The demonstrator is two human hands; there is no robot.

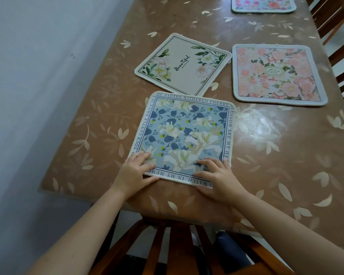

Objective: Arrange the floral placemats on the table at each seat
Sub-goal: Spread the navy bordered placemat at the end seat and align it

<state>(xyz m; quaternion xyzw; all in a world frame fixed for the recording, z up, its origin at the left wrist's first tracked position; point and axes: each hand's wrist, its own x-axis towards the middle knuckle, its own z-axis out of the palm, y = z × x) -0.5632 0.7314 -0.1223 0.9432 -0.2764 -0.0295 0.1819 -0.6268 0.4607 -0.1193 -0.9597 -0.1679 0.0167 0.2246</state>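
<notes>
A blue floral placemat (184, 133) with lettering round its border lies flat near the table's front edge. My left hand (136, 172) holds its near left corner, fingers on top and thumb at the edge. My right hand (218, 179) holds the near right corner the same way. Beyond it a cream placemat (184, 63) with the word "Beautiful" lies turned at an angle. A pink floral placemat (277, 75) sits squarely at the right side. A fourth pink-flowered placemat (263, 4) shows at the top, cut off by the frame.
The table (276, 155) wears a glossy brown cover with pale leaf prints. A wooden chair (173, 245) stands pushed in just below my hands. More wooden chairs (340, 46) line the right side. A pale wall (38, 76) runs along the table's left edge.
</notes>
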